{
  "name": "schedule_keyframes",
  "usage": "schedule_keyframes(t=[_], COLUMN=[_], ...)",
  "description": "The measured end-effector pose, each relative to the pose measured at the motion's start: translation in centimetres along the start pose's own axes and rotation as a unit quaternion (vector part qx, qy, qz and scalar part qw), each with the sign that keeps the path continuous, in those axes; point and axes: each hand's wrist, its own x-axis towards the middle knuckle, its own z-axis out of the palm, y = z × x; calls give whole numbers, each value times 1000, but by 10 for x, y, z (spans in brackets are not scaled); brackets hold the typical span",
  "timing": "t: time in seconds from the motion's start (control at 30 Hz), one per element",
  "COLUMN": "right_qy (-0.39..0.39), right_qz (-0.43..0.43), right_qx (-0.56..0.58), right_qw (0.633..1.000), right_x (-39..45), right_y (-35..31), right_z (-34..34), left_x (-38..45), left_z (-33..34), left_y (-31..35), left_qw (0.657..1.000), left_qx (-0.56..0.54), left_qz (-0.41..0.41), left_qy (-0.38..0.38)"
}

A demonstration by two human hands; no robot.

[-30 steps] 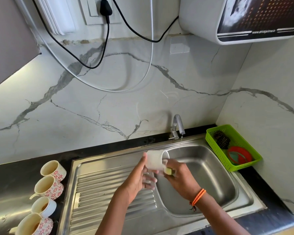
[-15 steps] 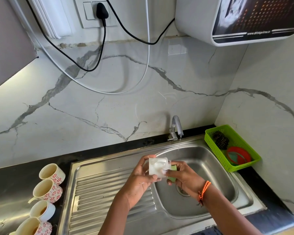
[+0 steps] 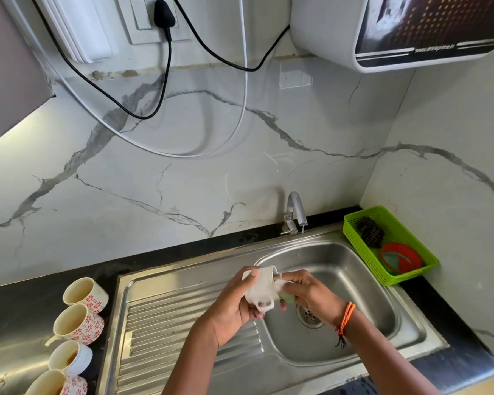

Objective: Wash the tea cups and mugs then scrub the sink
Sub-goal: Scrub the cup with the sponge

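**Soapy mug held over the sink**

Head view: the left hand (image 3: 234,306) grips a foamy white mug (image 3: 261,286) lying sideways, mouth pointing far-right, handle down, above the sink (image 3: 354,332) basin. The right hand (image 3: 308,292) clasps a green sponge (image 3: 287,297) at its rim. Four tea-stained cups (image 3: 82,292) stand on the left worktop (image 3: 17,315). A green basket (image 3: 388,246) holds scrubbers.

Mug (image 3: 261,283) handle now downward.

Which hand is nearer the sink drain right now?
Right. The right hand hovers just above-left of the drain over the basin; the left hand, holding the white cup, sits further left by the drainboard.
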Motion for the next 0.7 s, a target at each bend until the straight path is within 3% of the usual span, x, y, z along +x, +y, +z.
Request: schedule_keyframes(t=[0.13,0.23,0.4,0.57,0.7], right_qy=[55,109,133,175,315], right_qz=[-2,33,36,7,-62], right_qx=[74,68,-54,-201,-106], right_qw=[996,991,989,964,941], right_x=[7,15,16,17,15], right_y=[7,12,8,-4,-11], right_z=[4,7,7,7,10], left_x=[5,4,5,14,19], left_z=[-4,0,1,-4,7], left_y=[-11,-10,1,12,3], left_qw=[997,995,978,935,966], left_qx=[-50,19,178,336,183], left_qz=[44,74,62,56,64], left_qy=[29,60,92,95,171])
